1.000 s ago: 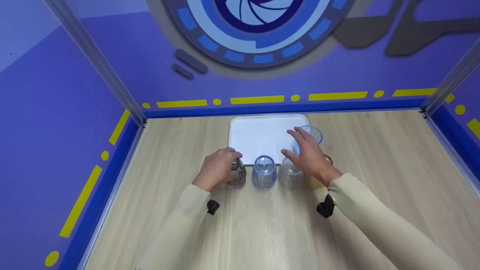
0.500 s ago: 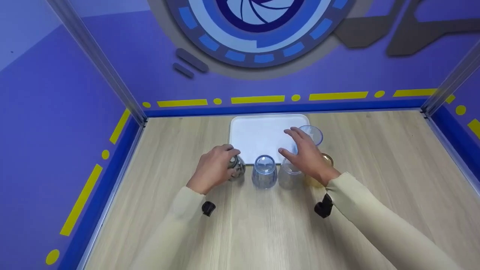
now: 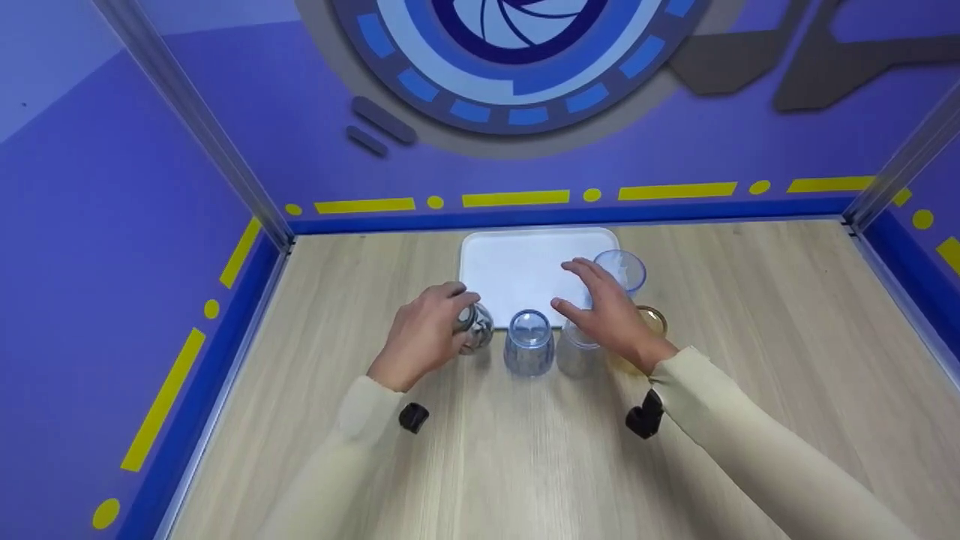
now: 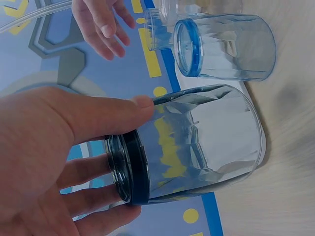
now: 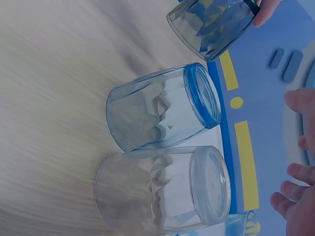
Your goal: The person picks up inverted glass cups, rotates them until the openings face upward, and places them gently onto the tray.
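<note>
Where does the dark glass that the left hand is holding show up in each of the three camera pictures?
Head view: the dark glass stands left of centre, under the left hand, leftmost in the row of cups.
Left wrist view: it fills the middle, gripped at its dark base.
Right wrist view: only part shows at the top edge.
Shared landmark: the blue glass next to it.

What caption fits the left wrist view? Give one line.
Left hand grips a dark glass beside a blue glass.
</note>
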Motion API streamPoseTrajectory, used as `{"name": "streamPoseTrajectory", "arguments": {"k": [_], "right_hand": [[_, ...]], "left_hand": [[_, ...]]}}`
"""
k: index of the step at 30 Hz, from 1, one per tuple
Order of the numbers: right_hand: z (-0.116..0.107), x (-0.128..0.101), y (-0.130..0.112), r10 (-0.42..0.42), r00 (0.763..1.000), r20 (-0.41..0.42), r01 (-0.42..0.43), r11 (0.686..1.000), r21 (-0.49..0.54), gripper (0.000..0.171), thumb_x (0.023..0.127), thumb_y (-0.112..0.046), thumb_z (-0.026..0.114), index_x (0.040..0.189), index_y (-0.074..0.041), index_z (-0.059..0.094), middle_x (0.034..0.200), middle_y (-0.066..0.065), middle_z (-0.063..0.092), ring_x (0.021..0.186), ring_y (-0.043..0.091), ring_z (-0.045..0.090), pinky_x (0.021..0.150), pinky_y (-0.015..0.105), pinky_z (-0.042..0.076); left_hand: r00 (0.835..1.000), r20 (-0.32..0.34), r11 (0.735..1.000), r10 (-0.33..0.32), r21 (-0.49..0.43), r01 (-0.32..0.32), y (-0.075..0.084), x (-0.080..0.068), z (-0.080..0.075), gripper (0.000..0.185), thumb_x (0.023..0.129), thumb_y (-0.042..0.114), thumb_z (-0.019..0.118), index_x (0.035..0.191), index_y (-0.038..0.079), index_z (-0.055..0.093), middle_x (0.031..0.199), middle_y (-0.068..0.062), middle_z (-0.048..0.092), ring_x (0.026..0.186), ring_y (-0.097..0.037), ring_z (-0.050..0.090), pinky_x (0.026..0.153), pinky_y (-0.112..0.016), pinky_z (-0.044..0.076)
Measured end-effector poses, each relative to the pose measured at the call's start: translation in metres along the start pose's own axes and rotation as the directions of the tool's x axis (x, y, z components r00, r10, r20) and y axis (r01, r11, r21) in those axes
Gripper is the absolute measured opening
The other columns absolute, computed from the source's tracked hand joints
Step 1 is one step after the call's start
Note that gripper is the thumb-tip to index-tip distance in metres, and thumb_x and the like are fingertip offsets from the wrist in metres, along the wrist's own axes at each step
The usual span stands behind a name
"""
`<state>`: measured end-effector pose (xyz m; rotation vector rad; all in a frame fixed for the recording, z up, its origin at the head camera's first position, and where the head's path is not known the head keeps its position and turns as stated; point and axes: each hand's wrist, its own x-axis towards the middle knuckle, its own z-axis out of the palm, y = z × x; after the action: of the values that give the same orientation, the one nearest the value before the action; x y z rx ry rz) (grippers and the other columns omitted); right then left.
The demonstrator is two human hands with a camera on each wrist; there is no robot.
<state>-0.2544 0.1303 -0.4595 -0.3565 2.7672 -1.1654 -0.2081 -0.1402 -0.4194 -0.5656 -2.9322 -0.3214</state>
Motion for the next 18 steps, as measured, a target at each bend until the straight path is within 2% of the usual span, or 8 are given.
{"name": "streamPoseTrajectory", "arguments": {"k": [8,18], "right_hand": [[0.003,-0.004,-0.001,-0.081,0.997,-0.015,0.082,0.996,0.031,0.067,0.09,-0.049,0.062,0.146,-0.02,0.039,0.158,0.005,0.029,0.147,0.027,0.025,0.118,0.052,0.024],[0.006,-0.007,-0.004,-0.094,0.996,0.001,0.094,0.995,0.038,0.067,0.089,-0.051,0.062,0.146,-0.024,0.039,0.158,0.002,0.029,0.147,0.025,0.026,0.117,0.051,0.028]], "left_hand": [[0.999,-0.032,1.0,0.023,-0.014,-0.023,0.001,0.001,-0.005,0.049,0.079,0.02,0.08,0.125,0.016,0.065,0.131,-0.009,0.061,0.119,-0.025,0.059,0.09,-0.044,0.055],[0.997,-0.064,0.999,0.042,-0.022,-0.044,0.004,0.0,-0.012,0.049,0.079,0.02,0.08,0.126,0.015,0.064,0.131,-0.009,0.061,0.118,-0.025,0.059,0.089,-0.044,0.055]]}}
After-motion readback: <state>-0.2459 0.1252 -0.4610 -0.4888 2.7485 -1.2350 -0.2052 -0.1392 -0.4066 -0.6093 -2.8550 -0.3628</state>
